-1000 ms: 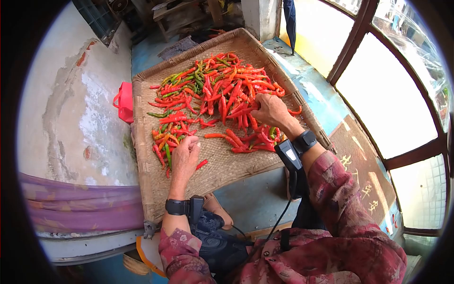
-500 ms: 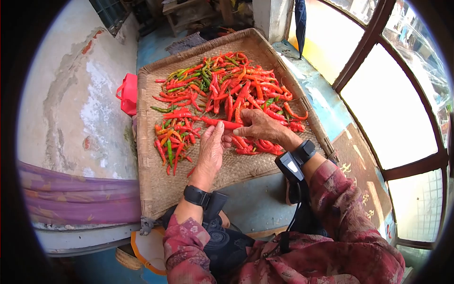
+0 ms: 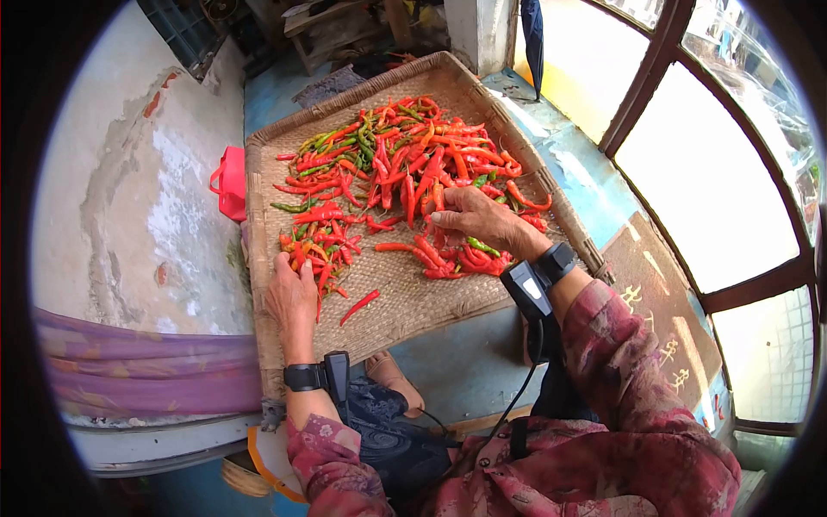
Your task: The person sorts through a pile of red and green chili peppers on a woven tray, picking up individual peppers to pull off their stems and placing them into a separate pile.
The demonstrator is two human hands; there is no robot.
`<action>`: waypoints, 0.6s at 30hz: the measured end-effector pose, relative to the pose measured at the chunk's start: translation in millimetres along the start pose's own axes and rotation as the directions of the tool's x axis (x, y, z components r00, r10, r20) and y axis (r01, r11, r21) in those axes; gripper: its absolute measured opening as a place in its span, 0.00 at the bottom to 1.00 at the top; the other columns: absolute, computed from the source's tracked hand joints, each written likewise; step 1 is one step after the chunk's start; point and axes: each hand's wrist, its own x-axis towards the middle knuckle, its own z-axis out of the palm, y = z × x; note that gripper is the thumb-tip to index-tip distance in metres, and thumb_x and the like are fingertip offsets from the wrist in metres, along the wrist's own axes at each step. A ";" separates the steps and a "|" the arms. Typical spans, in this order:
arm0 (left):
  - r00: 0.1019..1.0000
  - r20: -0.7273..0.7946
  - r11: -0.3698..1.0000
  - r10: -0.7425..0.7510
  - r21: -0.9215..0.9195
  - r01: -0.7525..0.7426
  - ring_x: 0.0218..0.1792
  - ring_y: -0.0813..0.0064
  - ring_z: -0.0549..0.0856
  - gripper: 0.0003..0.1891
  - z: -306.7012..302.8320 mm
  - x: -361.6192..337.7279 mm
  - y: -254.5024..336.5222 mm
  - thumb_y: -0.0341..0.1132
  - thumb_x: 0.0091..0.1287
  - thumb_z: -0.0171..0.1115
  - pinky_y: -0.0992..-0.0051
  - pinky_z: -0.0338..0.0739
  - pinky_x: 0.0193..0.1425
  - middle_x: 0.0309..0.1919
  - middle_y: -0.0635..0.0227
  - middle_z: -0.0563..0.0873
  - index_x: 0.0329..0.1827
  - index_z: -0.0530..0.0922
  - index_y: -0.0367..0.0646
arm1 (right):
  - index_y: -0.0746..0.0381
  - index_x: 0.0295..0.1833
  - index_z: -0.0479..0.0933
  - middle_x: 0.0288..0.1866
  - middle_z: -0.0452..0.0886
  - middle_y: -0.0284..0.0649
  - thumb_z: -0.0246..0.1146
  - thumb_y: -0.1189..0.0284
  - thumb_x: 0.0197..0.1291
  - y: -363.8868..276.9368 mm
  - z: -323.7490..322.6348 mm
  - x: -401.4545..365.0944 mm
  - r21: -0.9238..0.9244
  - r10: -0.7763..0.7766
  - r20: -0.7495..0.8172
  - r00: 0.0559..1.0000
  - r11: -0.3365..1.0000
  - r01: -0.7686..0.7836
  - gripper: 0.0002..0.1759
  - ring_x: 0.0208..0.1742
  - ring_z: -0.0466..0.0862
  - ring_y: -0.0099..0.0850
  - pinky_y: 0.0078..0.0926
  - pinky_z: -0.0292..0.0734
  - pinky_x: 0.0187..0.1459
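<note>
Across the middle of the frame, a woven tray (image 3: 405,302). On its upper half, a big heap of red and green chillies (image 3: 405,155); at centre left, a smaller heap (image 3: 314,246). Left hand (image 3: 293,297) back up, touching the smaller heap's lower edge. Right hand (image 3: 478,220) at centre, fingers bent into the big heap's lower edge. Lower down between the hands, one loose red chilli (image 3: 359,306). Just left of the tray, a red bag (image 3: 228,183).

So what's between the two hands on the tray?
In the head view, mostly bare woven tray lies between the left hand and right hand, with a few loose red chilies scattered on it.
</note>
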 end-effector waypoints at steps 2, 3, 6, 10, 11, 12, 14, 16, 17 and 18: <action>0.996 -0.005 0.982 0.090 -0.165 -0.089 0.32 0.64 0.82 0.19 6.8 -1.5 9.7 0.44 0.65 0.56 0.66 0.76 0.38 0.31 0.57 0.82 0.49 0.73 0.36 | 0.66 0.45 0.73 0.30 0.79 0.34 0.59 0.68 0.63 2.9 8.0 3.2 0.070 0.000 0.000 1.000 0.998 0.000 0.12 0.29 0.80 0.22 0.19 0.76 0.30; 0.985 -0.026 0.929 0.170 -0.330 -0.170 0.35 0.64 0.83 0.21 10.7 -2.0 16.8 0.45 0.64 0.57 0.67 0.76 0.40 0.34 0.54 0.83 0.52 0.72 0.37 | 0.66 0.41 0.73 0.29 0.79 0.34 0.58 0.70 0.63 4.8 16.0 4.9 0.173 -0.034 0.001 0.999 0.984 0.033 0.10 0.30 0.80 0.22 0.19 0.77 0.31; 0.890 0.274 0.656 0.365 -0.754 -0.037 0.37 0.61 0.83 0.23 11.6 -13.1 64.1 0.42 0.62 0.60 0.66 0.76 0.39 0.35 0.53 0.82 0.55 0.69 0.37 | 0.67 0.41 0.74 0.32 0.79 0.34 0.57 0.71 0.63 7.3 28.8 8.0 0.205 -0.057 0.045 0.997 0.978 0.047 0.09 0.32 0.80 0.22 0.21 0.79 0.35; 0.830 0.387 0.690 0.402 -0.723 0.003 0.32 0.60 0.83 0.18 16.3 -26.5 104.0 0.36 0.61 0.61 0.65 0.75 0.37 0.30 0.54 0.82 0.49 0.70 0.36 | 0.66 0.40 0.78 0.32 0.81 0.34 0.61 0.70 0.61 1.3 30.4 4.7 -0.022 -0.011 0.106 0.994 1.000 0.014 0.10 0.31 0.78 0.20 0.21 0.77 0.35; 0.828 0.391 0.689 0.402 -0.724 0.008 0.32 0.60 0.83 0.18 19.6 -26.8 102.9 0.36 0.61 0.61 0.65 0.75 0.37 0.30 0.54 0.82 0.49 0.70 0.36 | 0.66 0.39 0.79 0.31 0.81 0.33 0.62 0.69 0.60 -1.3 30.0 2.9 -0.139 -0.006 0.114 0.993 0.990 0.022 0.10 0.31 0.77 0.19 0.21 0.75 0.34; 0.832 0.364 0.690 0.420 -0.723 -0.032 0.31 0.61 0.83 0.16 24.4 -25.7 99.2 0.35 0.62 0.60 0.66 0.75 0.36 0.29 0.55 0.82 0.49 0.70 0.36 | 0.66 0.39 0.80 0.29 0.81 0.32 0.64 0.68 0.57 9.1 26.1 7.1 -0.172 -0.103 0.127 0.987 0.977 0.124 0.11 0.29 0.76 0.20 0.23 0.73 0.31; 0.849 0.327 0.697 0.414 -0.714 -0.065 0.30 0.61 0.83 0.14 16.5 -23.0 96.5 0.32 0.63 0.57 0.67 0.75 0.35 0.28 0.55 0.82 0.49 0.69 0.36 | 0.65 0.36 0.79 0.26 0.80 0.35 0.64 0.69 0.56 2.5 9.4 1.9 -0.367 -0.202 0.020 0.979 0.910 0.195 0.10 0.28 0.77 0.23 0.27 0.73 0.31; 0.859 0.350 0.635 0.373 -0.772 0.039 0.32 0.68 0.83 0.14 15.2 -19.5 83.7 0.32 0.64 0.56 0.71 0.75 0.36 0.31 0.57 0.83 0.50 0.69 0.36 | 0.66 0.33 0.78 0.24 0.79 0.40 0.63 0.70 0.53 2.0 -9.1 -0.8 -0.575 -0.176 -0.110 0.978 0.814 0.082 0.09 0.26 0.78 0.28 0.29 0.73 0.30; 0.865 0.374 0.562 0.334 -0.816 0.136 0.33 0.76 0.82 0.14 14.0 -16.4 74.8 0.32 0.65 0.55 0.75 0.74 0.37 0.33 0.58 0.83 0.51 0.69 0.37 | 0.66 0.31 0.77 0.23 0.79 0.43 0.63 0.70 0.51 4.1 -17.2 -1.9 -0.671 -0.161 -0.164 0.973 0.741 0.010 0.09 0.26 0.79 0.32 0.31 0.73 0.30; 0.864 0.375 0.563 0.335 -0.815 0.135 0.33 0.76 0.82 0.14 14.2 -13.1 64.2 0.32 0.65 0.55 0.75 0.74 0.37 0.33 0.58 0.83 0.51 0.69 0.37 | 0.68 0.28 0.77 0.22 0.78 0.47 0.64 0.67 0.44 12.1 -23.4 0.0 -0.779 -0.095 -0.170 0.981 0.622 -0.075 0.13 0.27 0.81 0.39 0.34 0.74 0.31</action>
